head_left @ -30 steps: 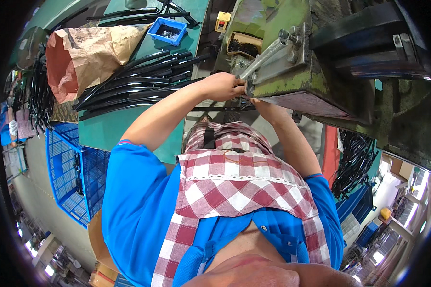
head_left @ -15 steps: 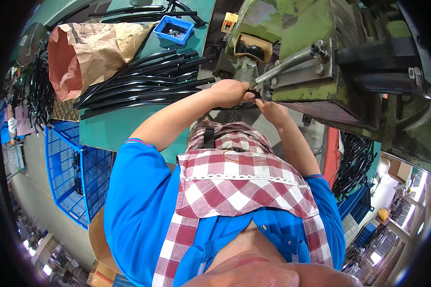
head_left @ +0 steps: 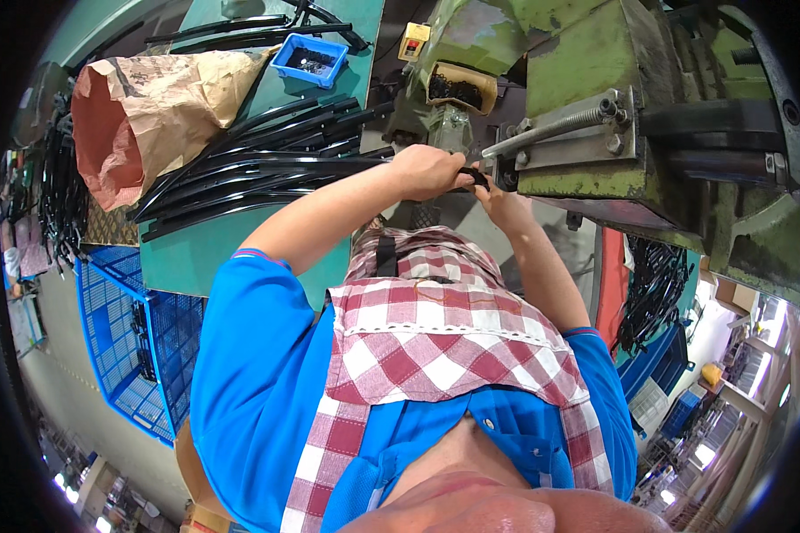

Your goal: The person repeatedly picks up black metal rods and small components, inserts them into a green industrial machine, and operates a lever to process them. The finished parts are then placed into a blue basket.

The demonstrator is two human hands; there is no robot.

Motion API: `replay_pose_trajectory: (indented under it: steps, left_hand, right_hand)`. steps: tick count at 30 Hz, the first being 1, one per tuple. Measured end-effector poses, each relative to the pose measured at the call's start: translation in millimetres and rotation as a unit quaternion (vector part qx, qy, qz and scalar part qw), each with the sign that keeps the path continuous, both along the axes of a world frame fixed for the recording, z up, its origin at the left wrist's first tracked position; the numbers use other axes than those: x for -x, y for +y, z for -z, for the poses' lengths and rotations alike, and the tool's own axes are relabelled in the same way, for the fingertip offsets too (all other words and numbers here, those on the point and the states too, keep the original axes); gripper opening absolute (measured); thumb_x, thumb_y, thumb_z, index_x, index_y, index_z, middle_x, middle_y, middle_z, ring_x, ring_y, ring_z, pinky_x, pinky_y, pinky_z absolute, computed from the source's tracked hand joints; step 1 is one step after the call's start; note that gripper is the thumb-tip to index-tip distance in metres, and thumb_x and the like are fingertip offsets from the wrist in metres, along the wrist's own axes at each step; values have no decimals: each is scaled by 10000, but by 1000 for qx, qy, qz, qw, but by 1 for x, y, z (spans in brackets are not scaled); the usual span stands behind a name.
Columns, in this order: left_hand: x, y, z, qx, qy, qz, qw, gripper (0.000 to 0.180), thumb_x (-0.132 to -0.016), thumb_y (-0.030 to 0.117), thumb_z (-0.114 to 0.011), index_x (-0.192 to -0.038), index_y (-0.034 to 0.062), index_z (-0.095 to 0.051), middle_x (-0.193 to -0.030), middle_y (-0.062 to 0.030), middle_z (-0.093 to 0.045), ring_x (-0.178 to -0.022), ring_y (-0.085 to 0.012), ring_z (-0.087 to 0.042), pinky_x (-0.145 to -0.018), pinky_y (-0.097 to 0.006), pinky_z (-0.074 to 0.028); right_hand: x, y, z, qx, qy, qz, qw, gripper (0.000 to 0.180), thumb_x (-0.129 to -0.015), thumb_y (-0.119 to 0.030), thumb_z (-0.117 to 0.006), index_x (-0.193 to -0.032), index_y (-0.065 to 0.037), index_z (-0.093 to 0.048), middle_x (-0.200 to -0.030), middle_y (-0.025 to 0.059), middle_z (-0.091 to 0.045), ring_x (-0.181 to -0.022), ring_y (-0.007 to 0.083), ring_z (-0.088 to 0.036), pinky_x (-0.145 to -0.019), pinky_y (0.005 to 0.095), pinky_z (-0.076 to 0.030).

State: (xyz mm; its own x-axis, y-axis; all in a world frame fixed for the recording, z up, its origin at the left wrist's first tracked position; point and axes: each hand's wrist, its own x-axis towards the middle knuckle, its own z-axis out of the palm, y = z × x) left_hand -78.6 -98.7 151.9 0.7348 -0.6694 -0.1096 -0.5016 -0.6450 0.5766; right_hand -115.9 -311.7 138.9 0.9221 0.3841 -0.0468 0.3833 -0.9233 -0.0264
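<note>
At the front of the green machine (head_left: 587, 115), my left hand (head_left: 428, 171) is closed around a long, glossy black strip (head_left: 329, 165), which runs off to the left over the heap. The strip's dark end comes out between my two hands. My right hand (head_left: 507, 206) pinches that end with thumb and fingers, just below the metal rod and bracket of the machine. Part of my right hand's fingers is hidden. Many similar black strips (head_left: 240, 197) lie on the green table (head_left: 196, 263) to the left.
A paper sack (head_left: 173, 111) lies on its side on the table, near a blue tray (head_left: 309, 60) of small parts. A box of black pieces (head_left: 460, 87) sits on the machine, with a yellow switch box (head_left: 414, 41) beside it. A blue crate (head_left: 120, 311) stands at left.
The strip's dark end shows more between my hands, and my right hand sits slightly lower. The surroundings have shifted a little in view.
</note>
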Motion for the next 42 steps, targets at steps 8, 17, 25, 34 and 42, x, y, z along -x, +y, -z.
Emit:
replay_pose_trajectory:
  steps: [8,17,25,34,42]
  left_hand:
    - [15,-6,8,40,27,-77,996,425,-963,409,-436,-975,-2,-545,-834,-215,-658,-819,-409,-633,-706,-502,-485]
    - [44,-13,0,74,-4,-203,976,283,-927,296,-509,-945,14,-500,-786,-219,-647,-774,-422,-629,-679,-514,-488]
    - [46,-6,17,42,-60,-245,967,355,-917,359,-534,-928,5,-524,-749,-192,-656,-718,-388,-648,-611,-476,-514]
    - [30,24,19,3,14,-213,977,669,-958,543,-380,-675,1,-651,-721,-227,-635,-747,-424,-631,-661,-500,-493]
    - [13,36,49,115,129,-196,965,346,-958,348,-527,-944,15,-615,-777,-148,-631,-745,-302,-604,-692,-403,-473]
  right_hand:
    - [-40,-38,36,-74,112,-73,988,463,-1015,-383,-346,-1350,-70,-407,-1301,70,-503,-1212,175,-481,-1047,353,-382]
    - [-50,-31,38,-37,-27,-207,977,320,-923,-198,-528,-1208,-56,-497,-1154,97,-552,-1100,237,-527,-952,361,-409]
    - [-57,-10,41,-60,-82,-210,972,196,-872,-208,-563,-1049,-141,-612,-975,101,-633,-898,298,-606,-784,393,-472]
    - [-77,24,62,-109,-130,-286,943,191,-778,-209,-621,-934,-108,-664,-906,100,-645,-829,314,-606,-708,424,-475]
    - [-70,32,60,-129,-56,-242,960,278,-783,-238,-628,-1007,-74,-655,-992,138,-645,-921,354,-600,-828,465,-460]
